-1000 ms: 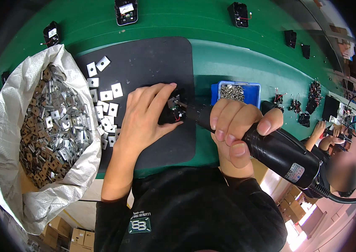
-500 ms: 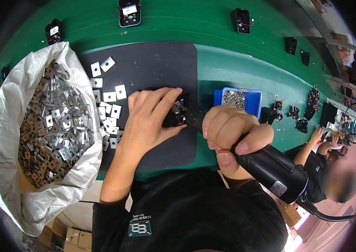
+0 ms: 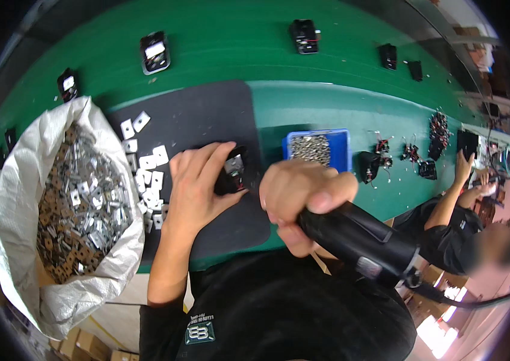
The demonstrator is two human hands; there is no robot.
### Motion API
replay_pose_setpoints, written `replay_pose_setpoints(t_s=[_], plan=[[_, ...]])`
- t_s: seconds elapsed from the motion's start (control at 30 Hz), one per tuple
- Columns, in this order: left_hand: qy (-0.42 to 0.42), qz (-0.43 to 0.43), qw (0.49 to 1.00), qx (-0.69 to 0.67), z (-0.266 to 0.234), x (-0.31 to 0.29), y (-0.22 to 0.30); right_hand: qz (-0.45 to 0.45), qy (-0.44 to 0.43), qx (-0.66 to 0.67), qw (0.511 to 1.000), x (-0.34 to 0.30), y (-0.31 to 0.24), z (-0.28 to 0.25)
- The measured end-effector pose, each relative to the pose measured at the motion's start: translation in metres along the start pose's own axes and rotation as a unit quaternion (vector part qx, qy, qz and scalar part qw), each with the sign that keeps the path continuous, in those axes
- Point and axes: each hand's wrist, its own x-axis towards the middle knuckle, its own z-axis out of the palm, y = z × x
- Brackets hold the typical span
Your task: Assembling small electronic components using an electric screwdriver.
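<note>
My left hand [image 3: 198, 186] is closed around the side of a small black plastic housing [image 3: 231, 174] on the dark mat, thumb and fingers on opposite edges. Metal and small parts show inside the housing, which is partly covered by the hand. Just right of it, my right hand [image 3: 306, 201] grips a black corded electric screwdriver [image 3: 363, 240], blurred by motion. Its front end points toward the housing; I cannot make out whether the tip touches anything. Left of my left hand, several flat square metal plates with holes [image 3: 149, 180] are scattered on the mat.
A white woven sack [image 3: 14, 198] full of metal plates stands at the left. A blue tray [image 3: 342, 150] of screws sits beyond my right hand. Wired black parts [image 3: 381, 153] lie farther right, near a co-worker [image 3: 447, 222]. Black housings [image 3: 155, 54] rest along the green surface behind.
The whole view has shifted, so the mat, tray and housings appear farther left and lower. My left hand still holds the housing; my right hand with the screwdriver is blurred now.
</note>
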Motion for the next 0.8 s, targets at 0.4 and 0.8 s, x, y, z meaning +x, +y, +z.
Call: replay_pose_setpoints(t_s=[0.4, 0.8], plan=[[0.100, -0.007, 0.994, 0.050, 0.014, 0.145, -0.005, -0.058, 0.300, -0.101, 0.947, -0.042, -0.064, -0.052], [0.147, 0.115, 0.933, 0.309, 0.036, 0.214, 0.006, -0.038, 0.267, -0.153, 0.951, -0.043, -0.030, -0.084]])
